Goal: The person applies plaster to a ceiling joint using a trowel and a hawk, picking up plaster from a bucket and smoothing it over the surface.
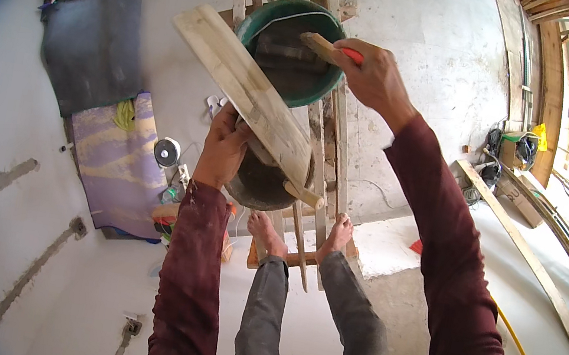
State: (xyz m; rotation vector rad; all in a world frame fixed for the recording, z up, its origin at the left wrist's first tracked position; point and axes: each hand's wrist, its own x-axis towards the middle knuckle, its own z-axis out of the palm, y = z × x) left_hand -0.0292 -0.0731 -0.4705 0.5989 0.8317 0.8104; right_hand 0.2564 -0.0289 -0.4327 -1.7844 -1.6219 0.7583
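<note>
Over the bucket (278,11), a tool (323,49) is held by the right hand (378,80); beside it, a board (247,85) by the left hand (222,148).

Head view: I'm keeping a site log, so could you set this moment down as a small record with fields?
Left hand: holds the board, which slants across the view
Right hand: holds a tool with an orange part, over the green bucket; exact kind unclear
Dark container: partly hidden by the board
Slats: under both vessels
Picture's left: fan, purple mat, dark sheet
Picture's right: plank, yellow pole
</note>
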